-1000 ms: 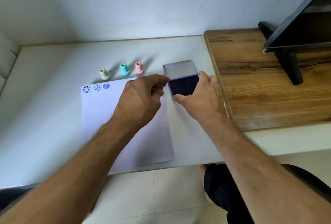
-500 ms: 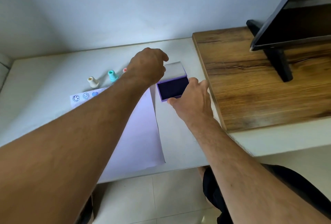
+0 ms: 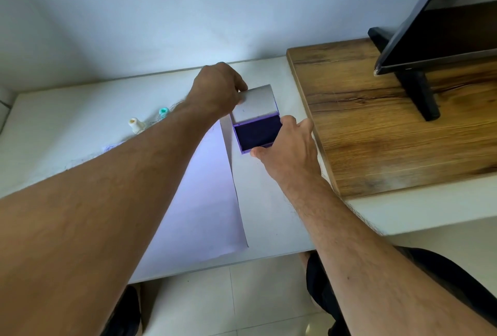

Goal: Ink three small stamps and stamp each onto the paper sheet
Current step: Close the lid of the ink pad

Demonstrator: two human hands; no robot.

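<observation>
Head view: the lid point(image 3: 255, 101) is pinched by the left hand point(image 3: 217, 88), the ink pad point(image 3: 256, 132) gripped by the right hand point(image 3: 289, 147). Beside the left forearm a print point(image 3: 109, 148) is seen on the paper point(image 3: 204, 188); other prints, if any, are hidden, so progress cannot be judged

Head-worn view, forward and down

The ink pad point(image 3: 256, 132) lies on the table just right of the paper point(image 3: 204, 201), its dark purple pad bare in a lilac case, the pale lid point(image 3: 255, 103) tilted up behind it. The white sheet lies flat, with stamped marks point(image 3: 110, 147) at its far left corner (mostly hidden by an arm). Beyond it stand a cream stamp point(image 3: 135, 124) and a teal stamp point(image 3: 163, 111), upright.
</observation>
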